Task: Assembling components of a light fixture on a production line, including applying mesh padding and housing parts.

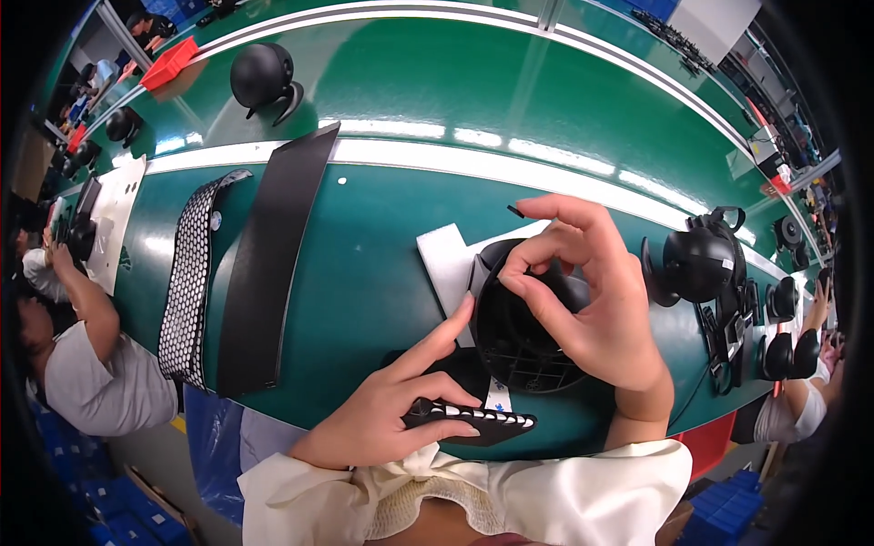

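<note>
My left hand (382, 414) is closed on a narrow black strip with a row of white dots (492, 419), pinched between thumb and fingers near the table's front edge. Its index finger stretches up to the rim of a round black plastic housing (523, 350), which has a ribbed inside and a dark dome in it. Over that housing is my right hand (583, 282), thumb and a finger closed together at the rim. A small black pad (515, 211) clings to its raised index fingertip. Whether anything sits in the pinch below is hidden. White foam (444, 264) lies under the housing.
At left lie a strip with a white honeycomb pattern (188, 282) and a long black sheet (273, 264). A black ball-shaped unit (259, 77) stands across the rail; another (699, 264) with cables is at right. Co-workers sit at both sides, one sleeve (109, 373) close at left.
</note>
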